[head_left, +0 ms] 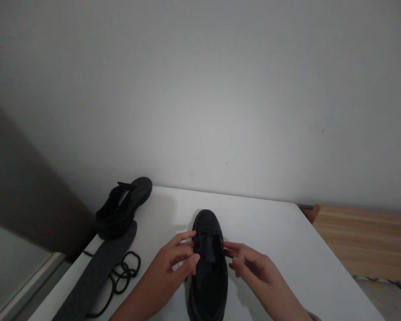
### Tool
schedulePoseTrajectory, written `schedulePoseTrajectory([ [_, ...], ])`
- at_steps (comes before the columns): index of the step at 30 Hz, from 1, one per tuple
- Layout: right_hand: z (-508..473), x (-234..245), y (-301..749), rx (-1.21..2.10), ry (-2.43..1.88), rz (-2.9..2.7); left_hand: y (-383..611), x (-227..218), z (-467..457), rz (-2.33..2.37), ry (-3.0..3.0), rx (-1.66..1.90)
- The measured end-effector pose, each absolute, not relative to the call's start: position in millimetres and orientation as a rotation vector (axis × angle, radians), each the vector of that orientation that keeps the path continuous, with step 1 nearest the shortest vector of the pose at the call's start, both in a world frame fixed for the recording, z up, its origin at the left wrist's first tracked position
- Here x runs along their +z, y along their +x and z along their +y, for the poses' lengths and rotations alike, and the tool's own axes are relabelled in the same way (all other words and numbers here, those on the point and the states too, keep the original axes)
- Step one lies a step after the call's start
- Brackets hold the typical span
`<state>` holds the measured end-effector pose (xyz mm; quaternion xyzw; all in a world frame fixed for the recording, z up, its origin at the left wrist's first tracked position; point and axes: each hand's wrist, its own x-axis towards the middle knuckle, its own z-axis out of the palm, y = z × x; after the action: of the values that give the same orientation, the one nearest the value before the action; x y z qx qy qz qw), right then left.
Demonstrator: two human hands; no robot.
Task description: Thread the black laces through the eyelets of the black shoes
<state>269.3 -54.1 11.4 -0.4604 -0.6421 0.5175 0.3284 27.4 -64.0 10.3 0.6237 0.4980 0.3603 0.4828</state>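
Observation:
A black shoe (209, 290) lies sole down on the white table, toe pointing away from me, its tongue (207, 248) showing in the opening. Along its left upper edge my left hand (173, 263) grips it, fingertips at the rim and thumb by the opening. From the other side my right hand (250, 263) has its curled fingers against the right edge near the tongue. Something dark and thin shows by the right fingertips; I cannot tell if it is part of the shoe. No lace is visible in this shoe.
Another black shoe (123, 205) sits at the table's back left corner, touching a dark grey flat strip (96, 272). Beside the strip lies a loose black cord (122, 276). The white table (270, 218) meets a wall (220, 111) behind. A wooden surface (367, 240) is at right.

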Motion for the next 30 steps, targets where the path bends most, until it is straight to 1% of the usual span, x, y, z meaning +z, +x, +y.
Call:
schedulePoseTrajectory([
  [4, -58.5, 24.8, 258.4, 1.243, -1.240, -1.845, 33.2, 23.7, -67.9, 1.201, 1.537, 0.765],
  [7, -59.9, 27.5, 253.9, 1.234, -1.216, -1.916, 35.1, 27.1, -67.8, 1.169, 1.495, 0.757],
  [18, -53.8, 23.6, 266.4, 1.623, -1.058, -1.717, 25.3, 20.4, -63.2, 1.016, 1.485, 0.767],
  [24, -53.8, 16.1, 271.2, 1.720, -0.955, -1.601, 20.5, 19.6, -60.6, 0.934, 1.466, 0.773],
  [30, -53.7, 14.1, 275.8, 1.743, -0.894, -1.540, 14.7, 17.2, -60.2, 0.898, 1.446, 0.788],
])
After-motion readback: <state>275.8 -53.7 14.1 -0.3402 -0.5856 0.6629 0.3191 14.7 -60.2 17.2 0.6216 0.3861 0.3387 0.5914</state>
